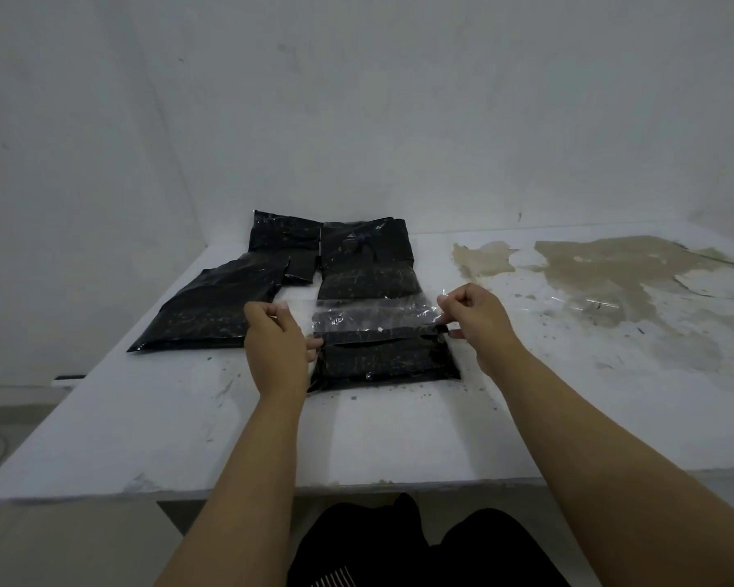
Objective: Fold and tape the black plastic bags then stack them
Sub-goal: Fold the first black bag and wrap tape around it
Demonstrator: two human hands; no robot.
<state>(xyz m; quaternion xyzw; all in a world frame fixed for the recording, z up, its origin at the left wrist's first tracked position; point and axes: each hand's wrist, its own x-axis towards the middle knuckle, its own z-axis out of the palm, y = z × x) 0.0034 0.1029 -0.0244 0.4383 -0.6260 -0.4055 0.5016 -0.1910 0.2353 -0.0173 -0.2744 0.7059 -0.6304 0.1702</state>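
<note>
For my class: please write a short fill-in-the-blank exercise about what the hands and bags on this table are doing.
1. Both hands stretch a strip of clear ____ over the nearest black bag.
2. The left hand holds the strip's ____ end.
3. The other black bags lie on the white ____.
4. The bare brown patch is on the table's ____ side.

Missing words: tape; left; table; right

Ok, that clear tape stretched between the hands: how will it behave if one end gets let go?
The clear tape strip looks thin and wrinkled, so it is probably floppy and would curl or sag. The left hand and right hand hold it taut by its ends. Dropped, it would likely stick to the black bag beneath.
</note>
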